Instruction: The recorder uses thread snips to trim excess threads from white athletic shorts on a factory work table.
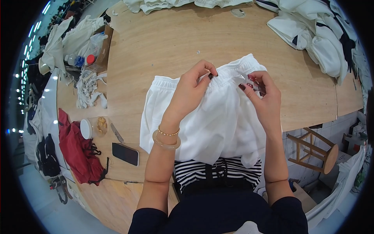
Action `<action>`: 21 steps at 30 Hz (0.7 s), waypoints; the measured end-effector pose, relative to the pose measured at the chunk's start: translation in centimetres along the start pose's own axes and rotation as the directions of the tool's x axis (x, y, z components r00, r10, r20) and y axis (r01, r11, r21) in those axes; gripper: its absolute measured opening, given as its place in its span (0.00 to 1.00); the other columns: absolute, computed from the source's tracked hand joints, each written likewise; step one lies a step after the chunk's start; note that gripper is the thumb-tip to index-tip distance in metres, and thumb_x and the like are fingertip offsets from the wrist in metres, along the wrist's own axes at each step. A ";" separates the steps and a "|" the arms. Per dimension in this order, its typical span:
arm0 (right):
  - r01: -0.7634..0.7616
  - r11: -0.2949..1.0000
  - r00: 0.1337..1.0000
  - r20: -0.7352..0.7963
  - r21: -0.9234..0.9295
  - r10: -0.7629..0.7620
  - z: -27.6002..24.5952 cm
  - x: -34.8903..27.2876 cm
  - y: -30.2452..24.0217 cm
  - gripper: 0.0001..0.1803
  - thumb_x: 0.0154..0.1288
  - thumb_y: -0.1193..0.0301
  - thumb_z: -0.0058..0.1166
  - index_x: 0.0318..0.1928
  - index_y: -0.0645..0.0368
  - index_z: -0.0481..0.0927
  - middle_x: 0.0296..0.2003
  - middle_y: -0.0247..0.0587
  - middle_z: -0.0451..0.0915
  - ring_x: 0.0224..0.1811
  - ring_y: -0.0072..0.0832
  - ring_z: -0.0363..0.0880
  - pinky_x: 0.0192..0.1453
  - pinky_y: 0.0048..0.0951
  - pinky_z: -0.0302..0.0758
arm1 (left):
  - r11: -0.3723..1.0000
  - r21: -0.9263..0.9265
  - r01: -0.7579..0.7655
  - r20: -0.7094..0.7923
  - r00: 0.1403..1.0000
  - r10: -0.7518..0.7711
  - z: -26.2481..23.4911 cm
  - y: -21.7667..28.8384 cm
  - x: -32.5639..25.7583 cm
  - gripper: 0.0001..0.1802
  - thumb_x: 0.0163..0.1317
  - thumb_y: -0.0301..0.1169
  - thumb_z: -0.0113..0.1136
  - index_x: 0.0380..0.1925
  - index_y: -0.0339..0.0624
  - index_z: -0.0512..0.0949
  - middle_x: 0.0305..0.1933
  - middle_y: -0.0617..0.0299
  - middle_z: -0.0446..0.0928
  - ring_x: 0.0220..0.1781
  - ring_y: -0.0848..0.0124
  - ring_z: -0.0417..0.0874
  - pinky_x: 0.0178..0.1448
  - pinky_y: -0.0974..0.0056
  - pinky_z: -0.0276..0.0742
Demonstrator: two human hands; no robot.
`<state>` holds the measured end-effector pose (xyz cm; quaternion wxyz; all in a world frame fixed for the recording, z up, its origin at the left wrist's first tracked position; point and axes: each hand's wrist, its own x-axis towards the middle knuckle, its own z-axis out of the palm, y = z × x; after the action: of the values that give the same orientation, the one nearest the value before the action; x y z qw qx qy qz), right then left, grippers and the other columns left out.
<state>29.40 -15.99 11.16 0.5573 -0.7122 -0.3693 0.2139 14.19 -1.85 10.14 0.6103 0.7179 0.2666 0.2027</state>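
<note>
White shorts (pixel 230 113) with a gathered elastic waistband lie across the table's near edge and hang toward my lap. My left hand (pixel 191 87) has its thumb and fingers pinched on the waistband near its middle. Just to the right, my right hand (pixel 265 87) is closed around small thread snips (pixel 244 77), their silvery tips directed at the waistband. The fingers cover most of the handle. Both hands are a short way apart over the upper edge of the shorts.
At the left are a cardboard box (pixel 105 50) with bottles, a red cloth bag (pixel 78 150), a lidded plastic jar (pixel 93 127), a knife (pixel 117 133) and a phone (pixel 126 154). White garments (pixel 311 43) pile up far right. A wooden stool (pixel 314 151) is beyond the table's right edge.
</note>
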 end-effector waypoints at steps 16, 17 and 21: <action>0.044 0.997 0.999 0.018 -0.062 -0.043 1.1 0.2 -0.1 0.14 0.52 0.71 0.67 0.37 0.63 0.77 0.32 0.35 0.80 0.32 0.23 0.73 0.40 0.23 0.72 | 0.997 0.057 0.045 0.035 0.998 -0.047 -0.2 1.0 -0.1 0.10 0.60 0.16 0.43 0.35 0.35 0.75 0.36 0.70 0.73 0.36 0.82 0.67 0.42 0.77 0.63; 0.044 0.997 0.999 0.007 -0.061 -0.044 1.1 0.2 -0.3 0.14 0.53 0.72 0.67 0.37 0.63 0.77 0.31 0.35 0.80 0.32 0.22 0.73 0.40 0.23 0.72 | 0.998 0.049 0.042 0.040 0.998 -0.044 -0.2 1.0 -0.1 0.11 0.60 0.16 0.43 0.36 0.35 0.76 0.36 0.69 0.74 0.37 0.81 0.69 0.44 0.76 0.65; 0.043 0.996 0.999 0.005 -0.072 -0.043 0.9 0.3 -0.4 0.14 0.52 0.72 0.67 0.37 0.63 0.77 0.30 0.35 0.79 0.32 0.22 0.73 0.39 0.23 0.72 | 0.996 -0.018 -0.083 0.061 0.995 0.084 -0.1 0.7 0.1 0.14 0.59 0.15 0.43 0.37 0.32 0.80 0.38 0.64 0.78 0.41 0.75 0.75 0.51 0.73 0.68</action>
<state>28.79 -15.11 11.35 0.5352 -0.7232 -0.3931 0.1898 14.32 -1.75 10.81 0.6146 0.7297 0.2157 0.2080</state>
